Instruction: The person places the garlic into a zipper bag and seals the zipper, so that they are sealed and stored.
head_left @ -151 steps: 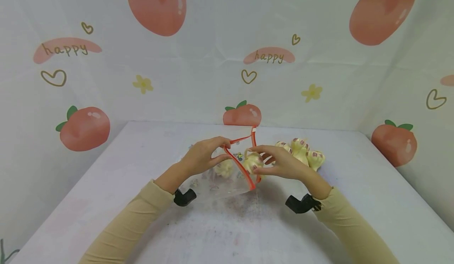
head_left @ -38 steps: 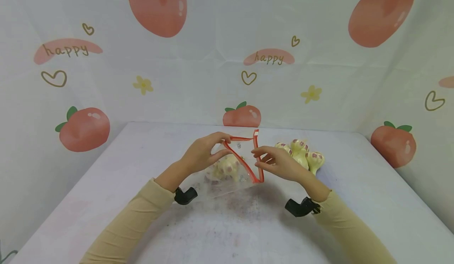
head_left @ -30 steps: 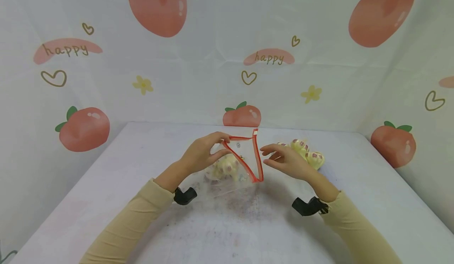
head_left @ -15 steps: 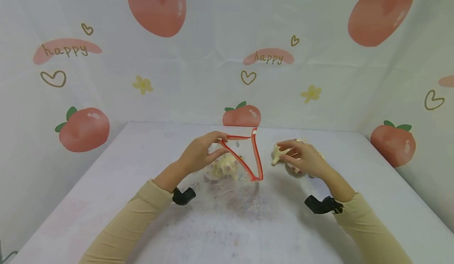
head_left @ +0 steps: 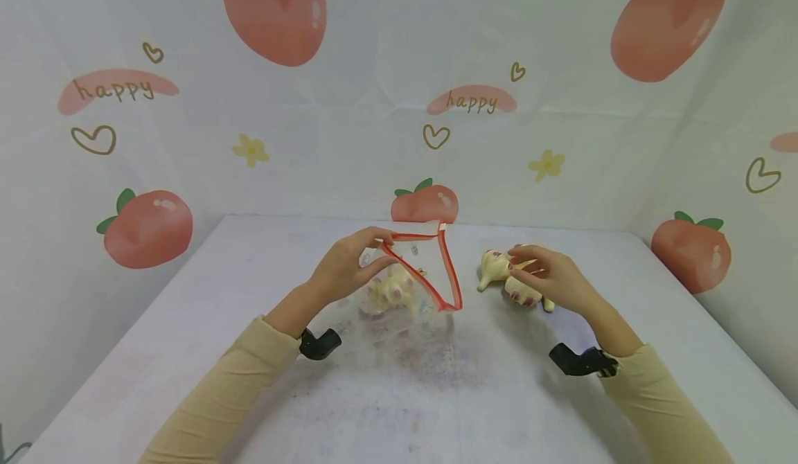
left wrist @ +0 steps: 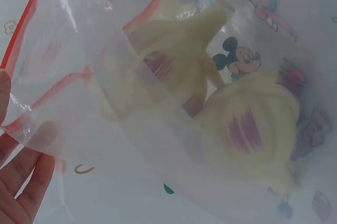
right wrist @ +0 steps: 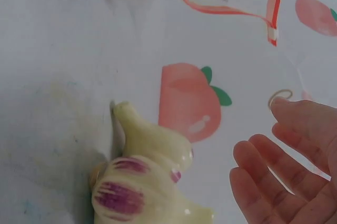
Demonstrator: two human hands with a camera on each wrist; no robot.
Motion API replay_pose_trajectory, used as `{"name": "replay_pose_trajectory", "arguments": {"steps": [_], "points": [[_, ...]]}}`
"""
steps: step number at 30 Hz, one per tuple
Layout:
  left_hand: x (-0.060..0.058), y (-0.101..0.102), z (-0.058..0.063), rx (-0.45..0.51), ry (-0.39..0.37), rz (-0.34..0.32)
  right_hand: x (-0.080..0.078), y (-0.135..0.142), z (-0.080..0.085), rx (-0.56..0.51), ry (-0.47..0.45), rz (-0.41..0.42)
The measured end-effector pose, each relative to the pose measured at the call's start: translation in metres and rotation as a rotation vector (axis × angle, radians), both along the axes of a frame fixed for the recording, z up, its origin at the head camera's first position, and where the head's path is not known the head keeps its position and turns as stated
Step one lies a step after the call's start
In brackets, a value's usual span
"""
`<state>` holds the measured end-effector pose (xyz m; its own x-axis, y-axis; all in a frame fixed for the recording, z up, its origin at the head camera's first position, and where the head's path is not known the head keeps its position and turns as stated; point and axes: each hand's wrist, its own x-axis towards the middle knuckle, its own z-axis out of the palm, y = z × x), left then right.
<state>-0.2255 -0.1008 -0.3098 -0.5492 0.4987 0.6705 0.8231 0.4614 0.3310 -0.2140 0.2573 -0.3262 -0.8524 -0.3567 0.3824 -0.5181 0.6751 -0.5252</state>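
Note:
My left hand (head_left: 346, 266) pinches the red-edged rim of a clear zip bag (head_left: 450, 270), whose mouth gapes toward the right. Inside the bag are garlic bulbs (head_left: 394, 289), purple-marked and seen through the printed plastic in the left wrist view (left wrist: 247, 129). My right hand (head_left: 557, 280) hovers over a small pile of garlic bulbs (head_left: 494, 267) on the table, partly covering them in the head view. Its fingers are loosely bent and grasp nothing. In the right wrist view, the nearest garlic bulb (right wrist: 150, 142) lies left of the fingertips.
The white table (head_left: 399, 402) has faint smudges below the bag. A white backdrop (head_left: 349, 125) printed with red fruit, hearts and flowers rises behind it. Each wrist wears a black camera mount, one on the left (head_left: 321, 345) and one on the right (head_left: 580, 360).
Five seconds ago my right hand held a garlic bulb at the bag's mouth; that bulb is now inside. The right hand has since moved right to the pile. The bag shifted slightly left.

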Motion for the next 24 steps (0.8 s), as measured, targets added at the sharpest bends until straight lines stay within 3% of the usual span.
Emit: {"name": "replay_pose_trajectory", "arguments": {"steps": [13, 24], "points": [[-0.001, -0.005, 0.002, 0.058, 0.0, 0.011, 0.001, 0.02, -0.002, -0.003, 0.006, -0.071], [-0.002, -0.008, 0.006, 0.092, 0.026, 0.013, 0.001, 0.038, -0.003, 0.007, -0.03, -0.182]]}}
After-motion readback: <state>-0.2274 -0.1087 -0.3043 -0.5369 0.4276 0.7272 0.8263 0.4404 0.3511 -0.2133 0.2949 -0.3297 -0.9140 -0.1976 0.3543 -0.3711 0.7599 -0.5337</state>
